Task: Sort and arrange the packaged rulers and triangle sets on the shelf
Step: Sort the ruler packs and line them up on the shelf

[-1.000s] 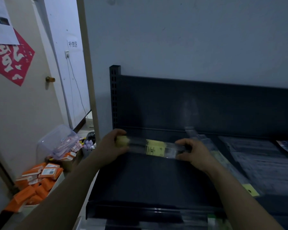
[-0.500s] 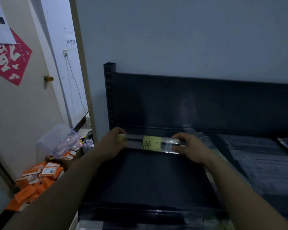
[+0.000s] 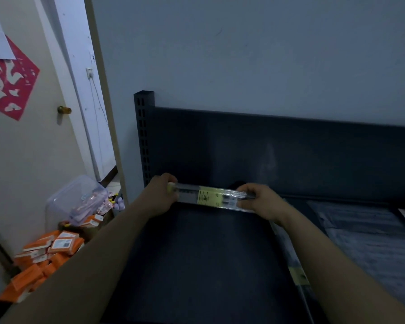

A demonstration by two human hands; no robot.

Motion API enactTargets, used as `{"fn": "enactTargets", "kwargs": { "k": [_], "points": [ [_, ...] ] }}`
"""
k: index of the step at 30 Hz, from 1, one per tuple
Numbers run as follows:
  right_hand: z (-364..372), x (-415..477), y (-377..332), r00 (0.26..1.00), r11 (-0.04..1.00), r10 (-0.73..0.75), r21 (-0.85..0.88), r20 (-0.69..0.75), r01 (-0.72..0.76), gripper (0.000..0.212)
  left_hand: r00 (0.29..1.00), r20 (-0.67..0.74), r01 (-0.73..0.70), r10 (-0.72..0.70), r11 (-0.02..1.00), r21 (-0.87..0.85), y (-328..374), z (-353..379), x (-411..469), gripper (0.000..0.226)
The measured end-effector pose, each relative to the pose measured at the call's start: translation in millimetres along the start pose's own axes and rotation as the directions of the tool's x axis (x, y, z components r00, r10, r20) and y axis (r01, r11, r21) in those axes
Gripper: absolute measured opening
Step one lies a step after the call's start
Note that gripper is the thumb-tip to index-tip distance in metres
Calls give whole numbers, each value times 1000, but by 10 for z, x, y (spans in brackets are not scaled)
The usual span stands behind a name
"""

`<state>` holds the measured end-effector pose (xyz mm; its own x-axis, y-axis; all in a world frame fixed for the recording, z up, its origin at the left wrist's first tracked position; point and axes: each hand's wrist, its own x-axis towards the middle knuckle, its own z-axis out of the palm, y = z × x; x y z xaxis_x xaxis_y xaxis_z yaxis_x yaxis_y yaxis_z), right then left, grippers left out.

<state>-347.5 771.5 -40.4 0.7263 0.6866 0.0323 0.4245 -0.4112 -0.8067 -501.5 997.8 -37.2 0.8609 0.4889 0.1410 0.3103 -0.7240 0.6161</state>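
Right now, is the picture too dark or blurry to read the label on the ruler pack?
Head view: dim, the dark shelf loses detail; the ruler pack between left hand and right hand glints, its yellow label too soft to read.

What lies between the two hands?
In the head view, a packaged ruler with a yellow label; the left hand and right hand grip its ends.

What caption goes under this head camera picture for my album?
Left hand and right hand hold a packaged ruler crosswise at the back of the dark shelf.
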Motion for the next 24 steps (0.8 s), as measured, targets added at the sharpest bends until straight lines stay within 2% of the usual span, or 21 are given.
{"fn": "enactTargets", "kwargs": {
  "k": [5, 7, 9, 10, 12, 16, 24],
  "points": [
    [-37, 147, 12, 998, 999, 29, -40, 51, -27, 22, 996, 80, 34, -40, 997, 71, 10, 90, 107, 39],
    [-36, 188, -2, 998, 969, 35, -247, 60, -19, 25, 996, 71, 31, -45, 981, 194, 3, 123, 127, 41],
    [-23, 211, -50, 998, 828, 55, -560, 37, -25, 41, 999, 21, -35, 29, 899, 436, -18, 176, 141, 45],
    [-6, 212, -78, 998, 766, 54, -642, 24, -26, 47, 996, 13, -83, 89, 849, 522, -16, 214, 144, 48],
    [65, 209, -96, 997, 740, 56, -672, 43, -12, 57, 984, 58, -170, 170, 785, 595, 20, 306, 146, 52],
    [220, 153, -7, 985, 715, 106, -699, 132, 17, 69, 972, 216, -202, 93, 800, 566, 41, 440, 103, 60],
    [296, -90, -3, 969, 689, 164, -725, 186, 23, 71, 943, 329, -227, 55, 829, 511, 11, 417, -155, 63]
  ]
}}
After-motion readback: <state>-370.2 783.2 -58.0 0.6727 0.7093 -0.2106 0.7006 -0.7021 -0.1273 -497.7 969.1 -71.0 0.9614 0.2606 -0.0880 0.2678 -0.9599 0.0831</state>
